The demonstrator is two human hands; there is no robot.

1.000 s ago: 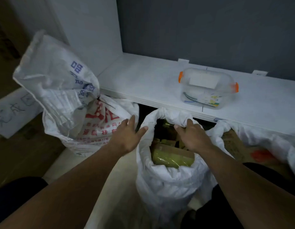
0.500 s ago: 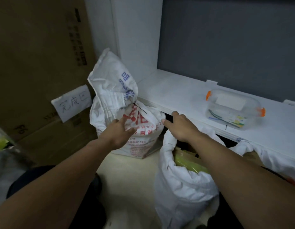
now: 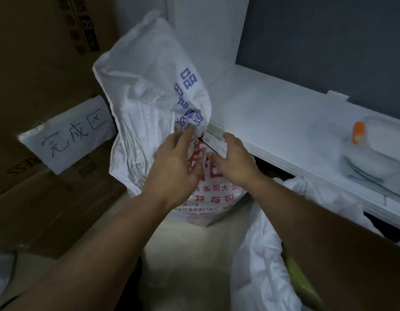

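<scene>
left hand (image 3: 174, 162): I'm gripping the bunched fabric of the printed sack (image 3: 149, 90) just below its neck, bracing it so it isn't shifting.
right hand (image 3: 235, 160): I'm curling my fingers onto the sack front right beside the black tie (image 3: 205, 145). I can't tell if I'm actually pinching the tie or only touching cloth.
printed sack: it's standing on the floor directly ahead of both hands, with its neck cinched between them and the loose top flopping up beyond my left hand.
black tie: it's cinching the neck shut, likely what I'm going for.
surface (image 3: 273, 113): it's running off beyond my right hand, and the sack is leaning at its corner.
second sack (image 3: 259, 254): it's sitting open under my right forearm, out of my grip.
paper sign (image 3: 69, 133): it's hanging on the cardboard boxes (image 3: 37, 52), well left of my left hand.
</scene>
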